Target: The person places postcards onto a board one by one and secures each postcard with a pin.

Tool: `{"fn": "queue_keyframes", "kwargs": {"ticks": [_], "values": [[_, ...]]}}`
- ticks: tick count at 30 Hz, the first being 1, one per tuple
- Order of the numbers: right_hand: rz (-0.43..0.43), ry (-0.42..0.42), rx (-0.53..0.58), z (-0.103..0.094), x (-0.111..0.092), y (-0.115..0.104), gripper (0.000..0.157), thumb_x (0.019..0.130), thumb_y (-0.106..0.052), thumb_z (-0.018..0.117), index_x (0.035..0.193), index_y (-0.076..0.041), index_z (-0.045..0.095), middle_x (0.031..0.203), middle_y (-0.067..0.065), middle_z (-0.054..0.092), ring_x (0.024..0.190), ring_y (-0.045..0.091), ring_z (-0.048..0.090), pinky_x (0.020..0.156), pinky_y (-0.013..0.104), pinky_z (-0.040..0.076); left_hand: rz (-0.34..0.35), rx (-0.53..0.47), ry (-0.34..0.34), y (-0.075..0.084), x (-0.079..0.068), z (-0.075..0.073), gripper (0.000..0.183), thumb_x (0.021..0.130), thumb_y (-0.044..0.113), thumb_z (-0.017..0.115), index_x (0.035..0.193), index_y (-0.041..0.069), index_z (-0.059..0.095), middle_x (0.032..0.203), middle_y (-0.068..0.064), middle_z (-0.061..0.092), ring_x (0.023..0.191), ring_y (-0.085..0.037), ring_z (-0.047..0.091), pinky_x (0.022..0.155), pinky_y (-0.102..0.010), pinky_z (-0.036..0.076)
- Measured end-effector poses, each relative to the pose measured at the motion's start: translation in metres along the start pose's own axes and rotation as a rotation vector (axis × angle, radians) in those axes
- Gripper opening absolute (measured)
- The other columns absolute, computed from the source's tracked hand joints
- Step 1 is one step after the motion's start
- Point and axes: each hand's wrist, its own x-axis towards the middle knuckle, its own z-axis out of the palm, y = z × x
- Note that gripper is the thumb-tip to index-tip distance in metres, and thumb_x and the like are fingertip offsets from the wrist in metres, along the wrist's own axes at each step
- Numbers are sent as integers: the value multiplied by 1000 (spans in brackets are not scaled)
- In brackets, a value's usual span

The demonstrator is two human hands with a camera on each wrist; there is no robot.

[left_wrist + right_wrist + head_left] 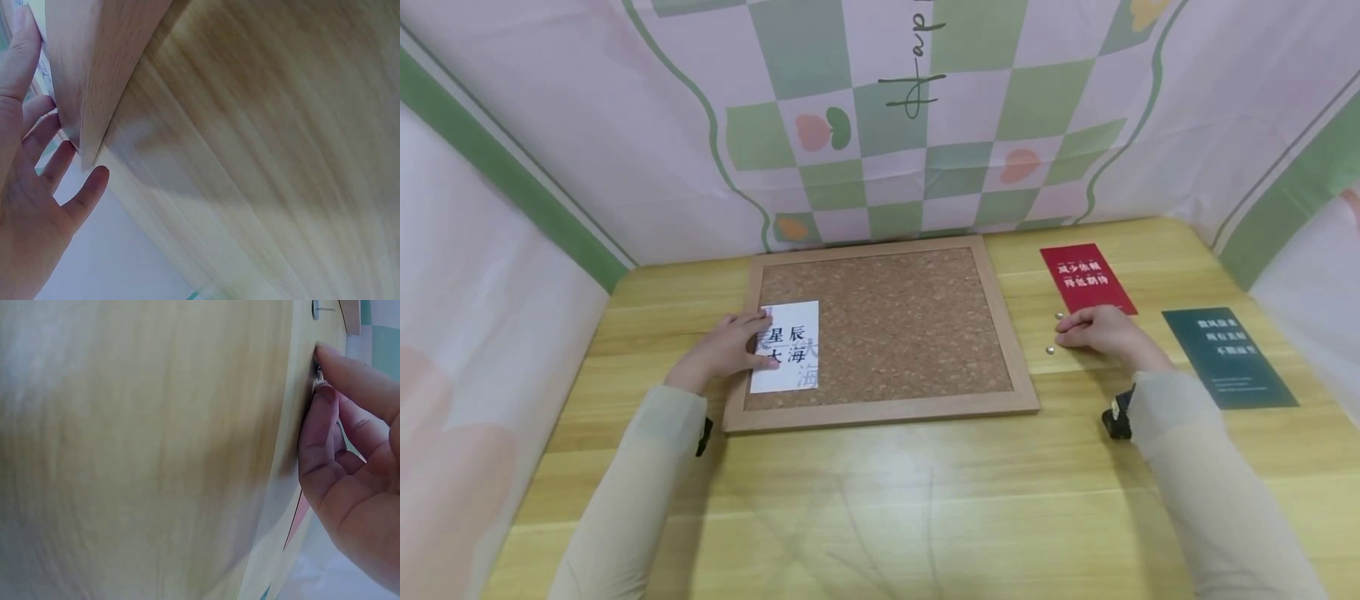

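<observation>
A white card [797, 360] with dark Chinese characters lies on the left part of a wood-framed cork board [895, 325]. My left hand [728, 346] rests over the card's left edge and the board's frame, thumb and fingers spread. In the left wrist view, the fingers [59, 162] reach along the frame's corner [94, 81]. To the right of the board, my right hand [1105, 333] is down at the table, thumb and forefinger pinching a small metal thumbtack [319, 373], mostly hidden by the fingertips. Close by lie two more thumbtacks, one lower [1050, 351] and one higher [1059, 316].
A red card [1086, 275] lies beyond my right hand, and a dark green card [1228, 358] is farther right. The wooden table [880, 508] extends in front of the board. A checked cloth [895, 158] hangs right behind it.
</observation>
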Motion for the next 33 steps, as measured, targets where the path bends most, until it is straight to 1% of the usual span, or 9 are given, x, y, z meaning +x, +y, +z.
{"fn": "queue_keyframes", "kwargs": {"ticks": [3, 6, 15, 21, 25, 31, 33], "values": [[10, 3, -10, 0, 0, 0, 42, 92, -28, 63, 118, 5, 60, 129, 31, 52, 119, 41, 46, 105, 60, 32, -3, 4, -1, 0, 0, 0, 87, 83, 42, 70, 150, 5, 27, 159, -18, 18, 143, -45, 19, 114, -62, 22], [21, 12, -20, 0, -1, -2, 42, 93, -29, 61, 118, 4, 61, 128, 30, 53, 120, 42, 45, 106, 61, 31, 1, 3, 2, -1, -1, 0, 88, 83, 42, 70, 150, 5, 26, 159, -18, 18, 143, -45, 19, 114, -62, 22], [35, 36, 4, 1, -1, -3, 46, 93, -30, 62, 121, 6, 56, 129, 31, 53, 116, 40, 47, 103, 59, 33, 22, 0, 8, -2, -1, 0, 88, 83, 43, 70, 150, 6, 27, 159, -17, 18, 143, -46, 17, 114, -64, 21], [22, 47, -21, -1, -3, -3, 41, 91, -26, 64, 115, 7, 60, 122, 30, 57, 113, 40, 49, 100, 60, 36, 31, 4, 7, -4, 0, 1, 88, 83, 44, 69, 150, 6, 27, 159, -18, 17, 143, -47, 17, 114, -64, 20], [2, 65, -47, -2, -4, -5, 37, 91, -24, 64, 110, 8, 63, 114, 28, 61, 105, 35, 51, 94, 55, 40, 28, 3, 7, -2, -1, 0, 87, 84, 43, 69, 150, 6, 27, 159, -19, 18, 143, -47, 17, 114, -64, 21], [-4, 64, -40, -2, -5, -4, 38, 92, -24, 62, 111, 9, 62, 113, 28, 62, 103, 33, 53, 92, 52, 42, 29, 9, 8, 0, -3, -1, 85, 85, 42, 68, 150, 5, 27, 158, -19, 19, 142, -47, 18, 114, -63, 21], [-1, 76, -37, -1, -4, -3, 39, 92, -25, 62, 111, 9, 62, 107, 25, 65, 98, 29, 55, 86, 46, 46, 27, 6, 7, 0, -2, 0, 85, 84, 42, 68, 150, 5, 27, 159, -19, 19, 142, -47, 18, 114, -63, 21]]}}
